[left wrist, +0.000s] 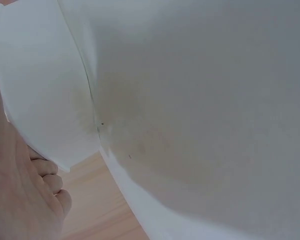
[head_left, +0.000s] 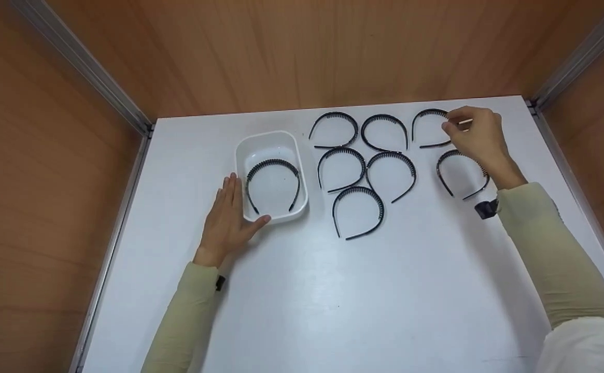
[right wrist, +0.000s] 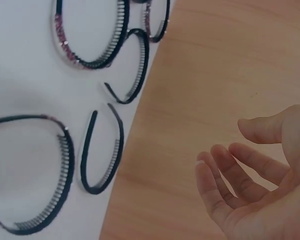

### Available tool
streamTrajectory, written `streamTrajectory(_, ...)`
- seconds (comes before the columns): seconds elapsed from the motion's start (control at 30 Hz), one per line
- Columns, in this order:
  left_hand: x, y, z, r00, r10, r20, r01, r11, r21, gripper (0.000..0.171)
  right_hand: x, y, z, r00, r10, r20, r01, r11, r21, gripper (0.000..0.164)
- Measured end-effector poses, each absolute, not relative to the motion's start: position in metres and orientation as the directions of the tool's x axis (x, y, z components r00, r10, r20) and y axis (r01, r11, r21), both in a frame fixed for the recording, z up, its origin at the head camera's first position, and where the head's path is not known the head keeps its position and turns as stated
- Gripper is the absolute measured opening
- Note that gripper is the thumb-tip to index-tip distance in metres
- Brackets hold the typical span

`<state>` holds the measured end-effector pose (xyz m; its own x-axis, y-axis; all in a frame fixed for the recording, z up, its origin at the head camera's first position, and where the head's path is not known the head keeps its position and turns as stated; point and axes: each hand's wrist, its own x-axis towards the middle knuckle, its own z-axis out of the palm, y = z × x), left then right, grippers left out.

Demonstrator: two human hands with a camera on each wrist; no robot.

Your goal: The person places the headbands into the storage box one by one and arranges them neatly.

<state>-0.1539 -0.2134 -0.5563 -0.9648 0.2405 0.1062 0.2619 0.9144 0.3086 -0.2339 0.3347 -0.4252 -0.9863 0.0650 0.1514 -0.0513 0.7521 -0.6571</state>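
A white plastic tray [head_left: 273, 191] holds one black toothed headband [head_left: 270, 162]. My left hand [head_left: 224, 223] rests along the tray's left side, fingers straight and thumb at the near corner. In the left wrist view, the palm [left wrist: 20, 185] lies against the tray wall [left wrist: 35, 65]. At the far right, my right hand [head_left: 480, 135] hovers over a headband [head_left: 431, 112] at the back and another headband [head_left: 439, 168] nearer me. Its loosely bent fingers hold nothing; the right wrist view shows a gap between thumb and fingers [right wrist: 207, 187].
Several more black headbands, among them one headband [head_left: 383, 212] nearest me, lie between tray and right hand, some touching. One headband [right wrist: 65, 45] shows pinkish glitter. Wooden panels [head_left: 302, 57] wall the white table [head_left: 302, 300] at the back and sides.
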Motion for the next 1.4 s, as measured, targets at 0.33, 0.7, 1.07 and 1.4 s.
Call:
streamTrajectory(0.33, -0.152, -0.214, -0.555, -0.966, 0.237, 0.1, 0.256, 0.917, 0.307, 0.125, -0.235, 0.365, -0.441, -0.983, 0.121, 0.142, 0.002, 0.767, -0.642, 0.04)
streamTrajectory(0.7, -0.153, -0.212, -0.552, -0.967, 0.243, 0.083, 0.256, 0.925, 0.279, 0.124, -0.238, 0.403, -0.462, -0.988, 0.139, 0.073, 0.067, 0.795, -0.603, 0.044)
streamTrajectory(1.07, -0.153, -0.213, -0.552, -0.965, 0.248, 0.085, 0.262, 0.926, 0.27, 0.125, -0.242, 0.419, -0.482, -0.989, 0.151, -0.001, 0.12, 0.786, -0.606, 0.047)
streamTrajectory(1.4, -0.153, -0.213, -0.552, -0.967, 0.246, 0.071, 0.256, 0.924, 0.283, 0.124, -0.239, 0.434, -0.499, -0.984, 0.168, -0.054, 0.167, 0.792, -0.588, 0.047)
